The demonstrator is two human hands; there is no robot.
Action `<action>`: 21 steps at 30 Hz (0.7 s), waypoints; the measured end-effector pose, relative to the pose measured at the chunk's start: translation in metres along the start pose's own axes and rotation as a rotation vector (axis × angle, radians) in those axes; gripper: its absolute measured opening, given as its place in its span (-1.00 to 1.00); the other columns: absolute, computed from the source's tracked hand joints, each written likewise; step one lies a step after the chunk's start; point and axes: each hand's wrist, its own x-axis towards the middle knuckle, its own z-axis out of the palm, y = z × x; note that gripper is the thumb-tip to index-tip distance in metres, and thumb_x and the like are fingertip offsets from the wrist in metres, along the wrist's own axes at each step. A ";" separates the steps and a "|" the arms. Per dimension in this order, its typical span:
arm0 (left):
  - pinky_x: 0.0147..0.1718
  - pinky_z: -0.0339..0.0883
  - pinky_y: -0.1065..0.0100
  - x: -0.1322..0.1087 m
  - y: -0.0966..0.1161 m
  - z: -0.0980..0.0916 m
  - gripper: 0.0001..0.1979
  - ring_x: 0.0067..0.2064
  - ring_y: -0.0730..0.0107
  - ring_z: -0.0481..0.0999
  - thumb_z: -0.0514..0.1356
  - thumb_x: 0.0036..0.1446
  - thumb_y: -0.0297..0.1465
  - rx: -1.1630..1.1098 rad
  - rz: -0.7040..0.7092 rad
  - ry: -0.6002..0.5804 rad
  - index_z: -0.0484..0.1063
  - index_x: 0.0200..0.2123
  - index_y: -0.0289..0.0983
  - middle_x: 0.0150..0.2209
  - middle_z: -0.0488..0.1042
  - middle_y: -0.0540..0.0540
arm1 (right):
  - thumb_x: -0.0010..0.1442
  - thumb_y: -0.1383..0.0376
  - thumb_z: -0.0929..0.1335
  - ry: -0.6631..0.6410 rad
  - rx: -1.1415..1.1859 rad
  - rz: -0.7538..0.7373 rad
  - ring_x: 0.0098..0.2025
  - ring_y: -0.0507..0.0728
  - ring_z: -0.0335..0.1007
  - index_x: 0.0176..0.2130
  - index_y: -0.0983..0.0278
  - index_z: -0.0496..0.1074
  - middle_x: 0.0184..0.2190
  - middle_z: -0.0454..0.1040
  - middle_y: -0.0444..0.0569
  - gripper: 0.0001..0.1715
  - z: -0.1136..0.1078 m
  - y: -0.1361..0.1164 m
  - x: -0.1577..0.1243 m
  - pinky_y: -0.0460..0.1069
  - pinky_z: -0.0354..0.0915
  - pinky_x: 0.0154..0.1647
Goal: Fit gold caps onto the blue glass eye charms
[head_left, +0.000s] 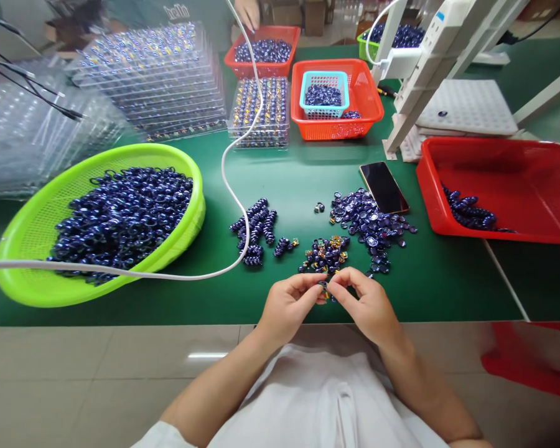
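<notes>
My left hand and my right hand meet near the table's front edge, fingertips pinched together on one small shiny dark-blue piece. Its exact kind is mostly hidden by the fingers. Just beyond them lies a pile of dark-blue pieces with yellow bits. To its right spreads a heap of flat, round dark-blue caps. Stacked rows of ribbed dark-blue pieces lie to the left, with a short row beside them.
A green basket of dark-blue looped pieces stands left. A white cable crosses the table. A phone touches the caps; a red tray stands right. Behind are filled clear trays, red baskets and another person's hand.
</notes>
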 end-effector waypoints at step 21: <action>-0.47 0.33 0.45 0.012 0.006 0.016 -0.89 -0.49 0.48 0.45 0.32 -0.09 -0.45 -0.094 -0.084 0.037 0.57 -0.41 -0.34 -0.49 0.56 -0.04 | 0.20 0.46 0.36 0.111 -0.306 -0.505 -0.21 0.14 0.43 -0.13 0.13 0.45 -0.27 0.47 -0.02 -0.73 0.000 0.013 -0.011 0.07 0.38 -0.17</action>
